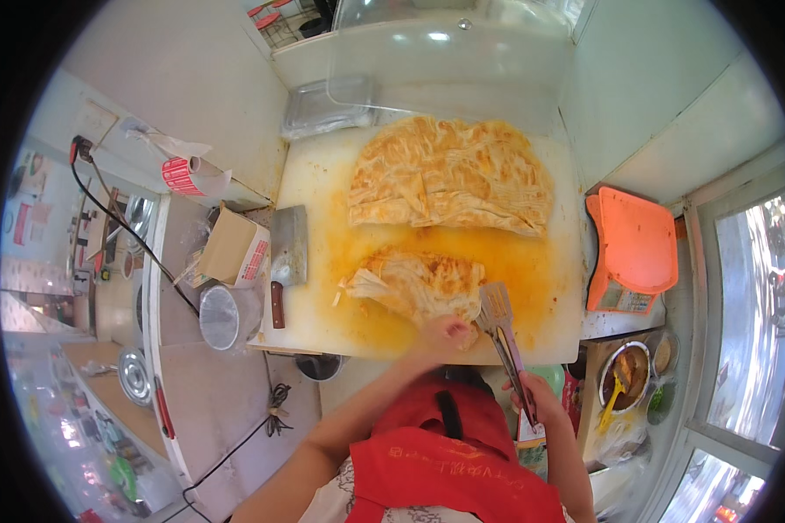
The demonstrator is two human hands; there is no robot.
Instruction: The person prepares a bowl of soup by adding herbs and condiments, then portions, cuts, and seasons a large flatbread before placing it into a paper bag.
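My right hand (541, 397) is closed around a pair of metal tongs (511, 356) with a slotted, spatula-like end. The tongs' head is at the right edge of a smaller piece of flatbread (425, 281). At the near edge of this piece is my left hand (446, 335), blurred, its fingers hard to make out; whether it grips the bread cannot be seen. Beyond lies a large, browned, layered flatbread (451, 173) with a straight cut near side. Both breads rest on a white cutting board (549, 333) stained with orange oil.
A cleaver (289, 245) lies along the board's left side, near a cardboard box (234, 247) and a bag-lined container (220, 317). On the right stand an orange weighing scale (638, 238) and a sauce bowl (644, 386) with a yellow brush (610, 412). A clear cover (451, 65) rises behind.
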